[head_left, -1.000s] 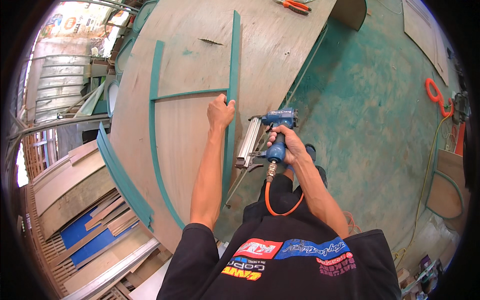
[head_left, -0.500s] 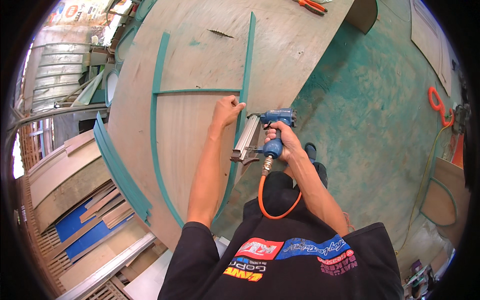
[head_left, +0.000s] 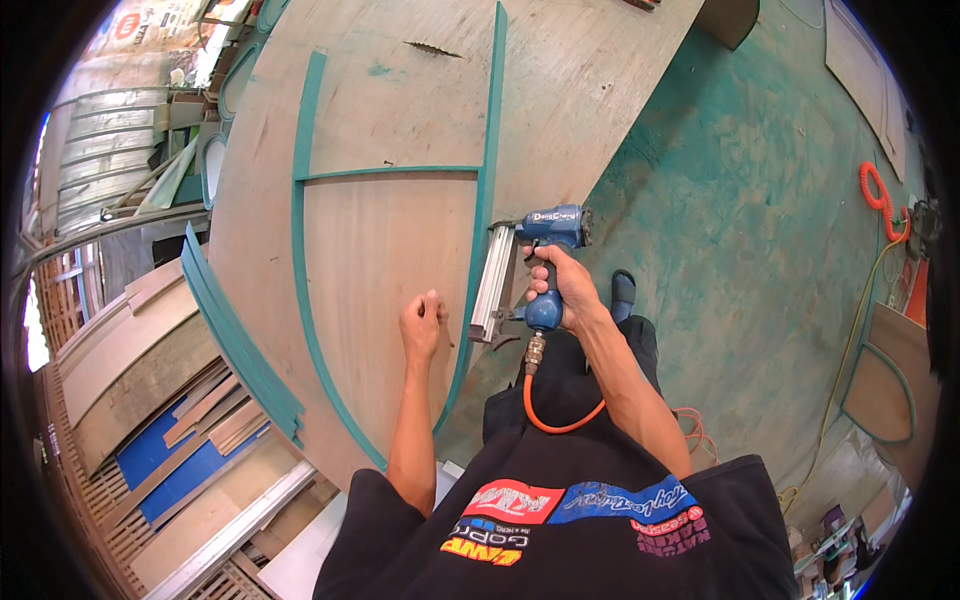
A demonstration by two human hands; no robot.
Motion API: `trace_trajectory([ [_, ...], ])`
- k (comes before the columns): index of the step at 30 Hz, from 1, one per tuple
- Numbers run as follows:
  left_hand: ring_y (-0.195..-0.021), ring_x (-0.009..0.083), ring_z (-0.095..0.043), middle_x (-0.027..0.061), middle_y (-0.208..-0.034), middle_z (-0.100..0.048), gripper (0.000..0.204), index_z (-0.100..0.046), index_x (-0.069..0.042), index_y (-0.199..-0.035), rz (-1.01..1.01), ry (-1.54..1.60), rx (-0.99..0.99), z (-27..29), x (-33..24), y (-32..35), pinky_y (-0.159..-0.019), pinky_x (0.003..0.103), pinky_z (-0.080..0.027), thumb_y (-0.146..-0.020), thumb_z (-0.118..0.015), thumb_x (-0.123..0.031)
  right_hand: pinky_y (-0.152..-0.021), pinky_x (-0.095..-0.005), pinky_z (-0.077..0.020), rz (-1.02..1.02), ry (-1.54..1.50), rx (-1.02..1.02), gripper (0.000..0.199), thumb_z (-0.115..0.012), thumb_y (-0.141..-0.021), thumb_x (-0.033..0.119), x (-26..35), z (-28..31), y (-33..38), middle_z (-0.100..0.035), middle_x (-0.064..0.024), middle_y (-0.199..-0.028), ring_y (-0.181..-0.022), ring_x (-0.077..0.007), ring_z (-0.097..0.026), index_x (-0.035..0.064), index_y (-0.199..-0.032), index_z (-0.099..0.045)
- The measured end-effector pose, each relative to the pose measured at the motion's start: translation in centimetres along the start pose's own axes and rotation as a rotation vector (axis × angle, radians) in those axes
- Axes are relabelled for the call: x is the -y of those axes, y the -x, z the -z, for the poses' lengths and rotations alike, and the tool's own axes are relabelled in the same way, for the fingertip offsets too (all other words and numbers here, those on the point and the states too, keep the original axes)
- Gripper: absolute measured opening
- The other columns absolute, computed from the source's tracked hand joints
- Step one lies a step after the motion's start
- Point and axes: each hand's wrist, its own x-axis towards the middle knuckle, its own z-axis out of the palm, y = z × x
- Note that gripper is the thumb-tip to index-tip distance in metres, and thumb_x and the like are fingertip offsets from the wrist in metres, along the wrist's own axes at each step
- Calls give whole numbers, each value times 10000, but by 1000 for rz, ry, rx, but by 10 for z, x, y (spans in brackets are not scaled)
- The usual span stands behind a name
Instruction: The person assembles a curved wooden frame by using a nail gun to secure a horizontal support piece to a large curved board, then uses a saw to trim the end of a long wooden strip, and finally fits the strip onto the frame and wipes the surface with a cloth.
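Note:
My right hand [head_left: 568, 285] is wrapped round the grip of a blue pneumatic nail gun [head_left: 556, 226]. Its silver magazine slants down toward me, and its nose meets the right-hand green strip [head_left: 487, 180] or sits just beside it. An orange air hose [head_left: 545, 424] loops from the grip's base. My left hand [head_left: 424, 318] is over the pale wood panel, inside the green frame, fingers curled together; whether they pinch anything is hidden. The left green strip [head_left: 302, 210] bows outward, and a green crosspiece [head_left: 390, 172] joins both sides.
Stacked curved green strips [head_left: 235, 335] lie along the panel's left edge. Wood offcuts [head_left: 220, 410] are piled on a slatted rack beyond. A dark serrated piece [head_left: 432, 48] lies toward the far end. Green-stained floor [head_left: 740, 250] extends to the right, with a red coiled hose [head_left: 876, 200].
My left hand has left the joint of crosspiece and right strip and moved back toward me. The nail gun stays near that strip. The whole view has shifted slightly.

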Motion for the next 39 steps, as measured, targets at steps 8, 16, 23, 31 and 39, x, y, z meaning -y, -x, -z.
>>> trace_trajectory([
  [8, -628, 138, -479, 79, -669, -553, 430, -590, 4, -804, -185, -291, -216, -35, 29, 61, -576, 338, -401, -1079, -540, -321, -514, -309, -484, 55, 231, 71, 365, -687, -1005, 319, -7, 34, -9, -458, 37, -633, -485, -92, -475, 21, -1208, -626],
  [16, -610, 240, -457, 131, -661, -494, 399, -556, 22, -777, -220, -329, -266, -46, 33, 54, -586, 405, -388, -1066, -485, -244, -516, -328, -500, 146, 357, 76, 427, -747, -963, 332, -17, 55, -27, -504, 2, -613, -486, -119, -508, -32, -1163, -651],
  [23, -604, 237, -459, 132, -667, -509, 387, -552, 25, -777, -180, -314, -293, -48, 31, 55, -588, 403, -386, -1054, -480, -235, -486, -319, -482, 210, 293, 65, 302, -787, -931, 293, -24, 55, -30, -537, -9, -620, -474, -123, -517, 38, -941, -626],
  [31, -611, 274, -500, 165, -683, -530, 350, -560, 36, -778, -195, -336, -321, -49, 31, 58, -597, 418, -402, -1032, -505, -198, -492, -326, -493, 221, 264, 58, 294, -775, -941, 293, -28, 50, -30, -525, -2, -614, -472, -127, -520, 33, -978, -642],
  [39, -621, 307, -504, 186, -703, -532, 345, -541, 42, -770, -219, -371, -297, -49, 35, 58, -608, 434, -406, -1032, -505, -180, -487, -323, -488, 219, 254, 80, 298, -787, -936, 287, -29, 53, -31, -512, 4, -617, -472, -126, -518, 30, -999, -650],
])
